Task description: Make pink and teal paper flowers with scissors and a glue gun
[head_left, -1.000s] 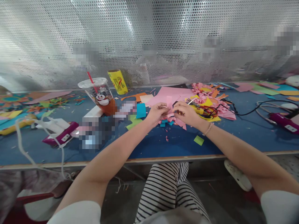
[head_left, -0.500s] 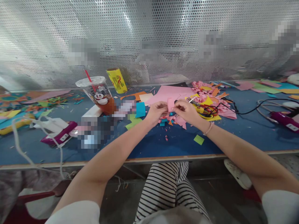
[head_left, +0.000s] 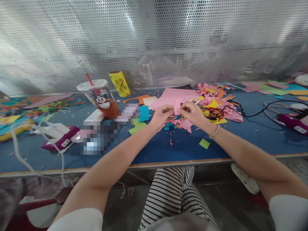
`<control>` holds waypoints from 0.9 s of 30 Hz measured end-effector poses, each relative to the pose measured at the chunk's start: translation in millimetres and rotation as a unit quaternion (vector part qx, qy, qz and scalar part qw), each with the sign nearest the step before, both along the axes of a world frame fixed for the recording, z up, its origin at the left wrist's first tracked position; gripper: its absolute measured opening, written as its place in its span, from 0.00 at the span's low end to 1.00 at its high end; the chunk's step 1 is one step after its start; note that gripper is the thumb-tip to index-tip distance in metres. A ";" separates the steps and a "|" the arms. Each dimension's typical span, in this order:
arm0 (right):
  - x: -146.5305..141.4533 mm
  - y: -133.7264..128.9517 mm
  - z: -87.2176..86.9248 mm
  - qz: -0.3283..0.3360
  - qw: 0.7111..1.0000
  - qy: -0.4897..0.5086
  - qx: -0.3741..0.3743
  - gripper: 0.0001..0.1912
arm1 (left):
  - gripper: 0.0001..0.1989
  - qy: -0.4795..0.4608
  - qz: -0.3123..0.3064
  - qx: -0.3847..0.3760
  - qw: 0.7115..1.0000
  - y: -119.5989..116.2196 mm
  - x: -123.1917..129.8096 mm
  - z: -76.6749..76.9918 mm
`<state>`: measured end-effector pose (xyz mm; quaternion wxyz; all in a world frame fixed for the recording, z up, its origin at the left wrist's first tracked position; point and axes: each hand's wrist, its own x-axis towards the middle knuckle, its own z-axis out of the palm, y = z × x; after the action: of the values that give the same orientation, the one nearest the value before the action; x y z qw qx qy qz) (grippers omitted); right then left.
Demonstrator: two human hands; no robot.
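Observation:
A small pink paper piece point(head_left: 177, 107) is held upright between my two hands, above the blue table. My left hand point(head_left: 162, 116) pinches its left side with thumb and fingers. On its right side my right hand point(head_left: 192, 112) is closed in a pinch too. Below the hands lie pink, blue and orange paper scraps point(head_left: 172, 124). Just right of my right hand are yellow-handled scissors point(head_left: 218, 121) and crumpled pink paper flowers point(head_left: 209, 91). Behind the hands lies a large pink sheet point(head_left: 176, 95).
A plastic cup point(head_left: 102, 101) with a red straw stands to the left, near a yellow tube point(head_left: 119, 84). Purple power strips point(head_left: 61, 139) and cables lie at both sides. A green paper square point(head_left: 204, 143) is near the table's front edge point(head_left: 168, 163). A perforated metal panel point(head_left: 134, 32) rises behind.
The pink paper piece has tilted slightly, and both hands stay pinched on it in nearly the same place. The view has shifted a little.

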<state>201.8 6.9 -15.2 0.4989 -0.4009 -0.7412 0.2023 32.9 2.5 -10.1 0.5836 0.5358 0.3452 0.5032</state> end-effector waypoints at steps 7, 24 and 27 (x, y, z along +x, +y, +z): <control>-0.7 2.8 -0.9 0.015 0.996 0.070 -0.049 0.12 | 0.08 0.010 -0.017 0.043 0.999 2.6 0.6 -5.3; -1.1 5.1 3.3 0.095 0.942 0.283 -0.156 0.19 | 0.11 0.025 -0.040 0.024 0.999 7.4 2.3 -8.5; -2.3 2.4 5.9 0.114 0.922 0.324 -0.182 0.19 | 0.15 0.076 -0.052 0.071 0.993 5.5 2.3 -8.3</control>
<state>199.5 9.2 -9.3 0.6039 -0.3102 -0.5305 0.5076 35.2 8.0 -18.3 0.5414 0.6295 0.3238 0.4536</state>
